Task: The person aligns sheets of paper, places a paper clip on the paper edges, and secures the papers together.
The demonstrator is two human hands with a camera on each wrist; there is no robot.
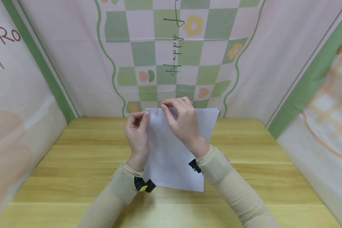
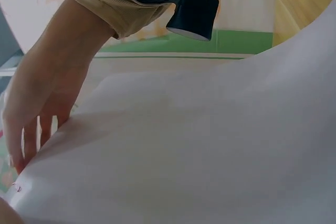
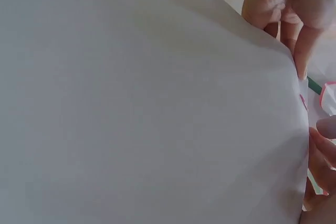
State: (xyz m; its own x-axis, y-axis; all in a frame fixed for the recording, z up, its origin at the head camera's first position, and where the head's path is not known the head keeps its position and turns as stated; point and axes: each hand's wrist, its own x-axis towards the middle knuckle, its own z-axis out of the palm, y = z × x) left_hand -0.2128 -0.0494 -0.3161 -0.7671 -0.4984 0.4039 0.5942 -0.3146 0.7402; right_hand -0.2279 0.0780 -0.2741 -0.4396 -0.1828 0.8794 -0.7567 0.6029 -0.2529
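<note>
White sheets of paper are held up, tilted, above the wooden table, their top edges slightly offset at the right. A pink paper clip sits on the top edge near the left corner. My left hand pinches that corner between thumb and fingers. Just right of the clip, my right hand reaches over the top edge, thumb and index tips close together. In the right wrist view its thumb stands slightly off the paper's edge while other fingers go behind the paper. Nothing is plainly seen between them.
The wooden table extends below and around the paper. Patterned cloth hangs behind it, with more cloth at both sides. Each wrist carries a small black camera over a beige sleeve.
</note>
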